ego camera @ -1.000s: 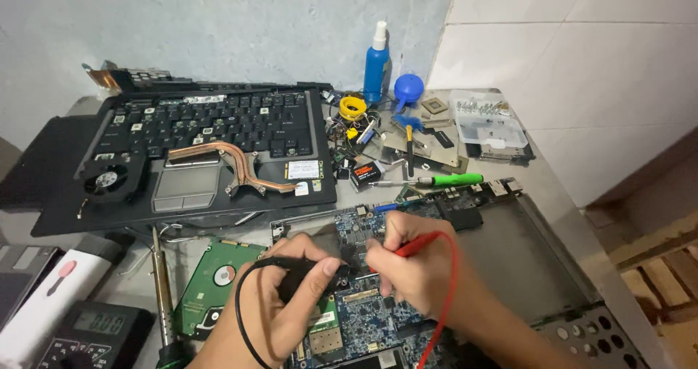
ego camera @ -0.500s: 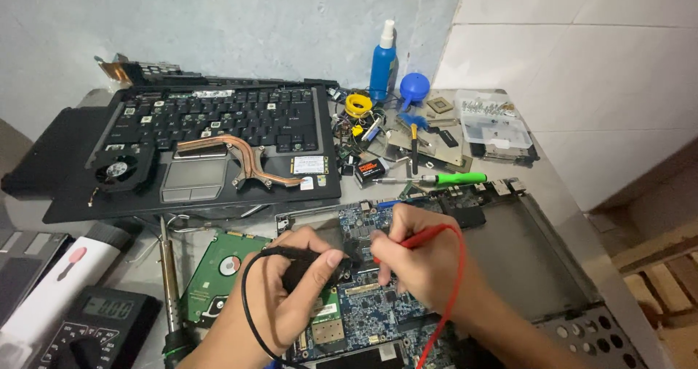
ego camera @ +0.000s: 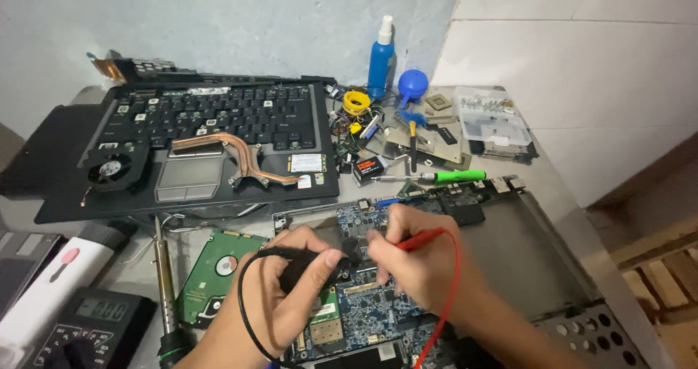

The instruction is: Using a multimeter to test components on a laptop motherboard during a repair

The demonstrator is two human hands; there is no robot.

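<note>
Both hands are sitting a little higher and further right in the head view than half a second ago, and the whole surface (ego camera: 560, 187) is appearing shifted with the camera; the probes are staying on the same patch of board.

Left hand (ego camera: 287, 296) is pinching a black probe (ego camera: 309, 261), fingers (ego camera: 331, 258) closed around it, its long axis lying roughly left to right with the tip pointing right, toward the middle of the board. Right hand (ego camera: 414, 263) is gripping a red probe (ego camera: 422, 239), fingers (ego camera: 382, 249) closed on it, its axis slanting from upper right down to lower left, tip hidden behind the fingers. Black lead (ego camera: 243, 303) is looping down past the left wrist; red lead (ego camera: 452, 282) is curving down past the right wrist.

Blue board (ego camera: 363, 311) is lying flat under both hands, inside a grey laptop base (ego camera: 509, 245), crowded with small chips and connectors.

Counting: two probes, one board, one green drive (ego camera: 218, 267) just left of the board, one meter (ego camera: 87, 325) at the lower left, one soldering iron (ego camera: 163, 274) between them, one keyboard deck (ego camera: 211, 143) behind with one copper heatpipe (ego camera: 240, 154) and one fan (ego camera: 113, 169), one blue bottle (ego camera: 379, 63), one green screwdriver (ego camera: 451, 175).
</note>
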